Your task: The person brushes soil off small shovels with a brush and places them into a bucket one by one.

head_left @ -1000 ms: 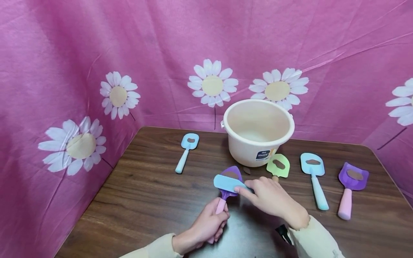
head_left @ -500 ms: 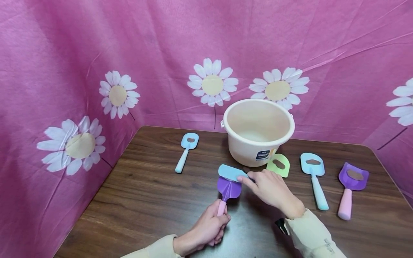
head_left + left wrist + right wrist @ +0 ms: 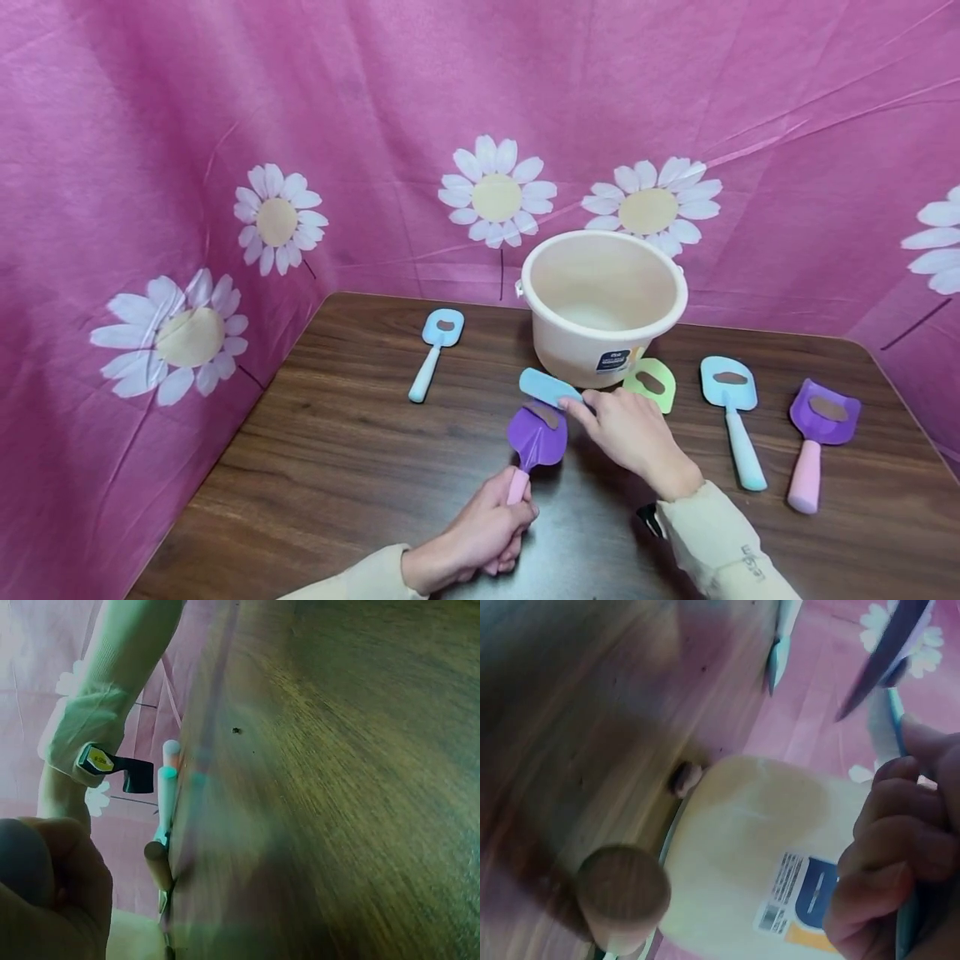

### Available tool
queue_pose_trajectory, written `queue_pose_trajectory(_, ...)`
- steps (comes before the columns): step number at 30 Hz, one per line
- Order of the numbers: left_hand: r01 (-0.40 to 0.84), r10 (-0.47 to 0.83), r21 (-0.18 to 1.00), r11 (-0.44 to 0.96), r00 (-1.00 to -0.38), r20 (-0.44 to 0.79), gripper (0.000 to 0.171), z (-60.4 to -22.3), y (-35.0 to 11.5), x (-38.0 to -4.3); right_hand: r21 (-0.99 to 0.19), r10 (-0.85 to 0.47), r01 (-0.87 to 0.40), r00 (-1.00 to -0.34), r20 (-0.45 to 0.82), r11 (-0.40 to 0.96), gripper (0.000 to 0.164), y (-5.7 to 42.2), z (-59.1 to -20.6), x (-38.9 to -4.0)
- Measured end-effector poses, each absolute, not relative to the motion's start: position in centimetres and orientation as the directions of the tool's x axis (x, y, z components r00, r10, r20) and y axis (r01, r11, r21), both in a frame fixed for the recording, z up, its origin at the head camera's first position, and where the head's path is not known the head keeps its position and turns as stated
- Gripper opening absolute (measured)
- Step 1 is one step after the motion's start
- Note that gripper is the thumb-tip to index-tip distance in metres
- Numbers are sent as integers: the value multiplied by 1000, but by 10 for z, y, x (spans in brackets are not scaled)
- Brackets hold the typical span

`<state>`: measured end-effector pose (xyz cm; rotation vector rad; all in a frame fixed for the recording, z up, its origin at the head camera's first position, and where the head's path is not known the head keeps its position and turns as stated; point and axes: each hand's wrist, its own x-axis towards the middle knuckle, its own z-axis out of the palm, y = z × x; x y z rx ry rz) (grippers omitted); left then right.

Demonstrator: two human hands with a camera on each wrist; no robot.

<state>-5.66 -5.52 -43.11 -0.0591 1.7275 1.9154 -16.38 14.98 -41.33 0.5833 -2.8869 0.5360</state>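
Note:
My left hand (image 3: pixel 483 525) grips the pink handle of a purple toy shovel (image 3: pixel 540 442), its blade raised toward the bucket. A brown patch (image 3: pixel 551 414) shows near the blade's far edge; I cannot tell whether it is a loose piece or an opening. My right hand (image 3: pixel 630 433) holds a light blue toy shovel (image 3: pixel 547 387), thumb along its blade, the handle hidden in the fingers. The blue blade is just beyond the purple one; contact between them is unclear. In the right wrist view, curled fingers (image 3: pixel 889 847) stand before the white bucket (image 3: pixel 757 817).
The white bucket (image 3: pixel 566 354) stands at the table's back, a green shovel (image 3: pixel 652 383) against its front. Further right lie a blue shovel (image 3: pixel 731 408) and a purple one (image 3: pixel 806 475); another blue one (image 3: pixel 425 371) lies left. A small brown lump (image 3: pixel 684 780) sits by the bucket.
The blue shovel in my right hand has slid forward from across the purple blade to beyond its far edge. The purple blade has tilted, and its brown patch, covered half a second ago, shows again.

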Motion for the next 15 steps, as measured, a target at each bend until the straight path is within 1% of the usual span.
queue_pose_trajectory(3,-441,377,896,-48,-839,-393,14,-431,-56,-57,-357,-304,-364,-928,214,861,50,154,-409,-164)
queue_pose_trajectory(5,-450,375,891,-69,-839,-395,15,-431,-57,-58,-395,-306,-368,-928,213,842,50,156,-404,-162)
queue_pose_trajectory(8,-452,357,888,-85,-846,-396,15,-431,-59,-60,-420,-394,-439,-899,193,795,49,155,-398,-157)
queue_pose_trajectory(11,-442,332,893,-86,-857,-393,16,-431,-59,-62,-416,-495,-507,-857,145,755,48,152,-396,-151)
queue_pose_trajectory(13,-439,322,895,-81,-861,-394,16,-429,-59,-62,-414,-513,-514,-849,124,751,49,151,-397,-149)
queue_pose_trajectory(15,-447,319,891,-79,-858,-403,18,-428,-59,-62,-412,-491,-493,-863,118,766,49,152,-401,-149)
